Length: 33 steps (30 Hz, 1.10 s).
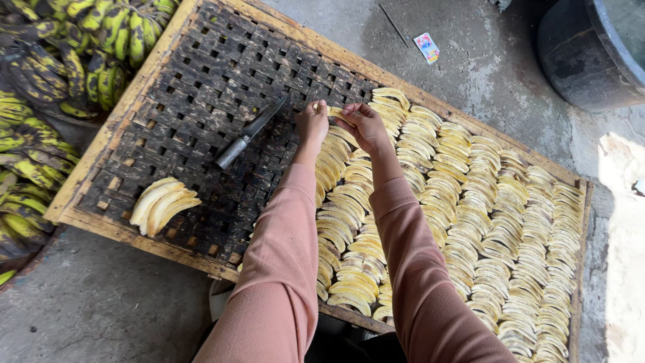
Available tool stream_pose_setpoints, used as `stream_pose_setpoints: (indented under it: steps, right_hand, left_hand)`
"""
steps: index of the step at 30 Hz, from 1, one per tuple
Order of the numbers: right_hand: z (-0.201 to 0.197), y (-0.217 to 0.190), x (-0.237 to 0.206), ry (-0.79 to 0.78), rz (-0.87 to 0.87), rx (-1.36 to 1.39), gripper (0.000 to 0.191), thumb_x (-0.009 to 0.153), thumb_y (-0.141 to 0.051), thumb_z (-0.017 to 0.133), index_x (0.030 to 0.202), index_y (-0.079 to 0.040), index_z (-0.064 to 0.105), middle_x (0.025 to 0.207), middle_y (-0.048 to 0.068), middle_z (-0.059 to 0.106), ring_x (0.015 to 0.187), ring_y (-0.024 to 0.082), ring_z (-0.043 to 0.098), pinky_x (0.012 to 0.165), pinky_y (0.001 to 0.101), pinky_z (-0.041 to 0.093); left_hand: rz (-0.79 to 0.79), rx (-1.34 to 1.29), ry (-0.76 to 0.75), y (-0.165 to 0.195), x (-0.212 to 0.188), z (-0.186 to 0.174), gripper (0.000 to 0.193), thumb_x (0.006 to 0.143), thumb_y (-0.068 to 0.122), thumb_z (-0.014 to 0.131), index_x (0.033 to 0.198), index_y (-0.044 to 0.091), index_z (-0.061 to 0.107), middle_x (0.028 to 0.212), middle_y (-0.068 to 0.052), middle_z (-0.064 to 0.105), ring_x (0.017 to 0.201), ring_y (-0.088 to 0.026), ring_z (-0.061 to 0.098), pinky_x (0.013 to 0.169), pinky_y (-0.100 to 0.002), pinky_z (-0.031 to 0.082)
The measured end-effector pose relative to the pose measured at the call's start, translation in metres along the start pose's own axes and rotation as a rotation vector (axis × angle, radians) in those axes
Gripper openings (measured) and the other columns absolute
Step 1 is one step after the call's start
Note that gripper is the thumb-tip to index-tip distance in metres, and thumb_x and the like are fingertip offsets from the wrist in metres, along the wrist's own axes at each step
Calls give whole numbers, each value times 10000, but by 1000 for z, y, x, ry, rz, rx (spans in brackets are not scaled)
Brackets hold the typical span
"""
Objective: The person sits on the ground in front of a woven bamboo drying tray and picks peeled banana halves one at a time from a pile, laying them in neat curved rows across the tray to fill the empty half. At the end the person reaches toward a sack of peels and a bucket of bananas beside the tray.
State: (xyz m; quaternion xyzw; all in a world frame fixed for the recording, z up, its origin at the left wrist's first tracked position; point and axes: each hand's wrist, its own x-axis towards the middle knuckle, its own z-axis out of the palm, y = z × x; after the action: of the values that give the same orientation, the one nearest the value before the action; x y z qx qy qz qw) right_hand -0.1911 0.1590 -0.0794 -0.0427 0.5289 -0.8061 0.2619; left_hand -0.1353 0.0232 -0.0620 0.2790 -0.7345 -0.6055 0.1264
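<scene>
Far left: heaped green-yellow banana bunches [60,60] beside woven drying rack [201,74]. On rack: small stack of peeled banana slices [163,202], then knife [250,132]. Mid-frame: left hand [312,124] and right hand [361,124], both pinched narrow on one banana slice [338,114] over laid rows of slices [470,202]. Far right: dark tub [591,54].

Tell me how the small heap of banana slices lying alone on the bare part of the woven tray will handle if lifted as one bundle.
The heap of banana slices looks thin and long, so it would probably flex rather than stay stiff. The slices lie loosely fanned, unbound, so some may slide apart. Cut fruit is likely soft and a little sticky, and a hard pinch could tear it. The woven tray beneath looks rough, so pushing may snag.
</scene>
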Motion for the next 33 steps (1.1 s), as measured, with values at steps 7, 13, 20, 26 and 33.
stream_pose_setpoints:
  steps: [7, 13, 20, 26, 33]
  right_hand:
    - [-22, 8, -2, 249, -290, -822, 140, 880, -36, 767, 992, -24, 683, 897, 62, 744, 788, 165, 707, 731, 331, 589]
    - [-20, 20, -10, 328, -394, -1256, 144, 822, -86, 779, 960, -54, 755, 868, 113, 780, 753, 228, 750, 698, 355, 577]
    - [-17, 24, -11, 311, -297, -1364, 159, 866, -108, 708, 996, -121, 798, 887, 109, 778, 780, 290, 742, 740, 409, 572]
    - [-12, 32, -2, 447, -500, -1455, 109, 881, -149, 735, 966, -102, 785, 963, 203, 674, 892, 391, 661, 816, 482, 538]
    - [-13, 15, 7, 282, -678, -1288, 203, 927, -77, 728, 1122, -59, 677, 1009, 163, 646, 821, 273, 665, 717, 383, 564]
  left_hand:
    - [248, 263, 86, -14, 1, 15, 160, 813, 200, 793, 934, 97, 773, 927, -129, 776, 877, -334, 731, 746, -441, 568]
    - [190, 528, -11, -20, 1, 19, 65, 967, 126, 687, 975, 115, 751, 1009, -90, 768, 892, -206, 763, 760, -370, 627]
    - [340, 709, 128, -25, -1, 19, 124, 928, 94, 676, 960, 156, 779, 1048, -80, 725, 999, -256, 668, 1001, -503, 456]
    - [263, 740, 245, -27, 9, -23, 202, 924, 154, 700, 1124, 182, 692, 1229, -71, 625, 1143, -310, 602, 989, -552, 426]
    - [158, 926, 201, -53, 11, -253, 746, 677, 465, 956, 1214, 77, 612, 1318, -180, 560, 1225, -381, 544, 977, -582, 425]
